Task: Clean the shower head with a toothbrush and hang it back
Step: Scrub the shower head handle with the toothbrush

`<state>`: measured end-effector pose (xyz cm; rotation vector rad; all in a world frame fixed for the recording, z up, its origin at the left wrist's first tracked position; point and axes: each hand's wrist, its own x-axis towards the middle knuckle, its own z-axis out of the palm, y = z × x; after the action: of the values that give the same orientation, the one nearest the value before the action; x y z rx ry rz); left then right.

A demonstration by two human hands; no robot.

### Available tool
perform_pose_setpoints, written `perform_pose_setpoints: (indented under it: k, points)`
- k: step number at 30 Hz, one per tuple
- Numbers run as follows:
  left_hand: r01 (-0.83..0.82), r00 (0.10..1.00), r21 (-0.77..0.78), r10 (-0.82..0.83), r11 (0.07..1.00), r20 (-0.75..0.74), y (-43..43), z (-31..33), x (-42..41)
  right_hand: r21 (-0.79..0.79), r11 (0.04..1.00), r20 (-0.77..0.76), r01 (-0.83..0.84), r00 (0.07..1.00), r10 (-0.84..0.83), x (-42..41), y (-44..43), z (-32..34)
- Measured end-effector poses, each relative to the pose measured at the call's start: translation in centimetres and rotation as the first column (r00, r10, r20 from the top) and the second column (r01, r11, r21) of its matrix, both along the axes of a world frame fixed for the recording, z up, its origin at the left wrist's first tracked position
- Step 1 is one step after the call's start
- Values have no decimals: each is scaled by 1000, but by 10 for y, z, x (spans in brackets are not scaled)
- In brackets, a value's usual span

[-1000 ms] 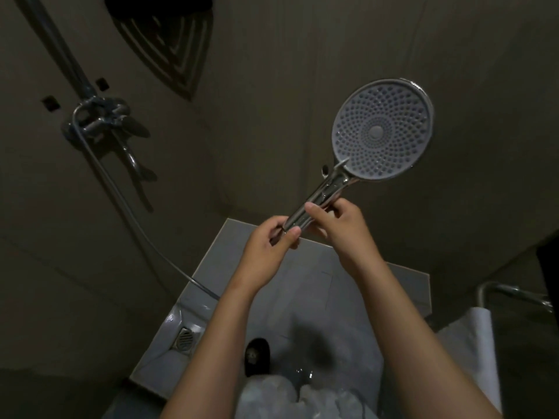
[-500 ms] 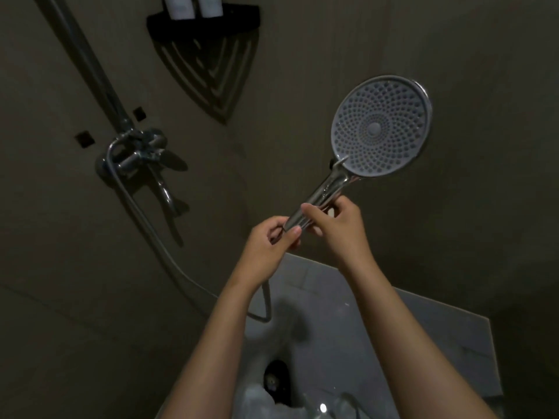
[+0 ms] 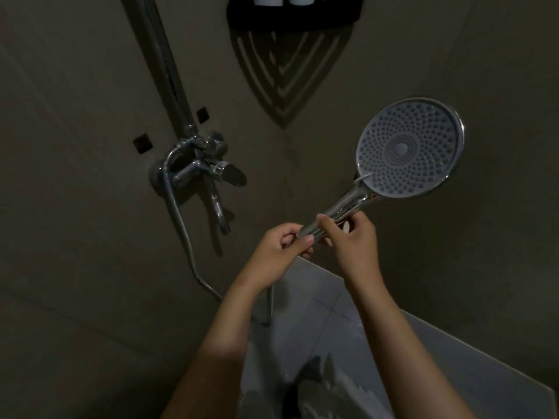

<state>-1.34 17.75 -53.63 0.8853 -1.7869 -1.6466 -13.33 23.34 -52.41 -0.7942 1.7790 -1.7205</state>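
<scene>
Shower head [image 3: 408, 149] is off its holder, right of the mixer tap [image 3: 199, 167], with left hand [image 3: 278, 252] and right hand [image 3: 351, 240] both gripping its handle, no toothbrush in sight, and hanging it back not yet done.

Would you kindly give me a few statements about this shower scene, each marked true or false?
1. The left hand and the right hand both grip the handle of the shower head. True.
2. The nozzle face of the shower head is turned to the wall, away from the camera. False: the nozzle face is turned toward the camera.
3. The right hand holds a toothbrush. False: no toothbrush is in view, and the right hand grips only the handle.
4. The hose drops from the mixer tap and loops low before rising toward the hands. True.
5. A dark corner shelf sits on the wall higher up than the shower head. True.
</scene>
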Motion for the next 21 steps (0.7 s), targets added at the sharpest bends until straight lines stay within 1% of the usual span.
perform_pose_setpoints:
  k: [10,11,13,15,17,19,21]
  points:
    - [-131,989,29,129,991,65,-52,-4,10,20,992,43,-123,992,122,7,-63,-1]
    - [-156,986,32,153,987,63,-57,-2,8,19,990,34,-140,990,139,5,-70,2]
    - [-283,959,62,281,957,49,-68,4,4,5,985,10,-175,985,175,1,-84,8]
    - [-461,882,186,471,868,-13,-80,15,3,-13,979,-15,-203,979,203,-4,-98,15]
    - [-567,767,342,632,750,-114,-99,29,9,-16,972,-24,-236,972,235,-10,-111,22]
    - [-601,646,478,741,641,-181,-122,45,18,-9,960,-8,-280,960,280,-17,-122,29]
    - [-544,552,640,806,542,-214,-143,57,25,-10,948,15,-318,948,318,-22,-131,35]
